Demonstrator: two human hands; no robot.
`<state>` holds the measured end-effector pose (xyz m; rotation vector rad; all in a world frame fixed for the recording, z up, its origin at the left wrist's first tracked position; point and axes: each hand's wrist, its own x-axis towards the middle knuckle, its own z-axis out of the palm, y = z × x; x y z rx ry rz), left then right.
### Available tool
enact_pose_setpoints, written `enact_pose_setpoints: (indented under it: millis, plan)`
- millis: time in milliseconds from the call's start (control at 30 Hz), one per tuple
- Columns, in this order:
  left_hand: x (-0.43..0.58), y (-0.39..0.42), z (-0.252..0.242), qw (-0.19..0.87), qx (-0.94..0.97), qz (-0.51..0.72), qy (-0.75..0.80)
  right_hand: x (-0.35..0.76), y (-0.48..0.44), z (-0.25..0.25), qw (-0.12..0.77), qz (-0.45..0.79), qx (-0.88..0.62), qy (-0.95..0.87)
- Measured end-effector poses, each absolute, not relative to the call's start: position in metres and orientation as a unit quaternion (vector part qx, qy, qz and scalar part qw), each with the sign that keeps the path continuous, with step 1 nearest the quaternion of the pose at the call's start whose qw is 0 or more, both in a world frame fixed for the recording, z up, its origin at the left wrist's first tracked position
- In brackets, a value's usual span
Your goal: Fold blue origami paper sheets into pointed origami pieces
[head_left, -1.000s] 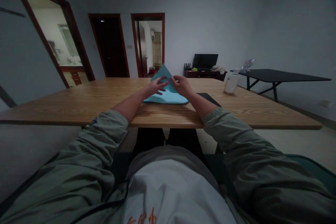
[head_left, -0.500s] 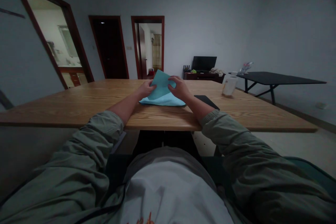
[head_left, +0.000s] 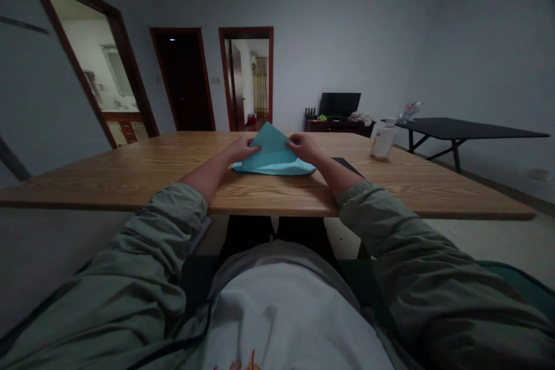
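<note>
Between my hands a teal sheet of paper (head_left: pixel 272 147) is held up, one corner pointing upward. My left hand (head_left: pixel 243 149) is closed on its left edge, thumb on the near side. On the opposite edge my right hand (head_left: pixel 304 146) pinches the sheet between thumb and fingers. Beneath it lies a lighter blue sheet or cloth (head_left: pixel 281 169), flat on the wooden table (head_left: pixel 182 167); its material is unclear. The far-side fingers of both hands are partly hidden by the sheet.
A flat black object (head_left: pixel 347 165) lies just right of my right forearm. Farther right stands a whitish plastic bottle (head_left: pixel 383 141). Beyond are a black folding table (head_left: pixel 472 127) and a monitor (head_left: pixel 340 105) on a dark stand.
My right hand has gone from curled loosely over the sheet to pinching its right edge. The teal sheet has turned, its peak now nearer the middle. The camera view has shifted slightly.
</note>
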<state>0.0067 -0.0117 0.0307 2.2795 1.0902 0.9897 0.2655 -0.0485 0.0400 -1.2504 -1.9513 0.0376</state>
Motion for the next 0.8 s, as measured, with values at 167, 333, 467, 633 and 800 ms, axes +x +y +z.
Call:
enact_pose_setpoints:
  millis: [167, 333, 467, 633, 800]
  plan:
    - [-0.002, -0.013, 0.035, 0.159, 0.816, 0.291, 0.473, 0.27, -0.045, 0.037, 0.306, 0.008, -0.55, -0.777]
    - [-0.009, -0.014, 0.033, 0.221, 0.8, 0.222, 0.511, 0.274, -0.035, 0.028, 0.229, 0.018, -0.594, -0.771]
    - [-0.01, -0.015, 0.031, 0.226, 0.816, 0.155, 0.509, 0.276, -0.031, 0.022, 0.176, 0.05, -0.63, -0.755]
    - [-0.006, -0.023, 0.037, 0.201, 0.853, 0.059, 0.478, 0.275, -0.034, 0.022, 0.148, 0.07, -0.634, -0.756]
    - [-0.003, -0.034, 0.047, 0.125, 0.874, -0.011, 0.469, 0.273, -0.043, 0.03, 0.096, 0.061, -0.63, -0.769]
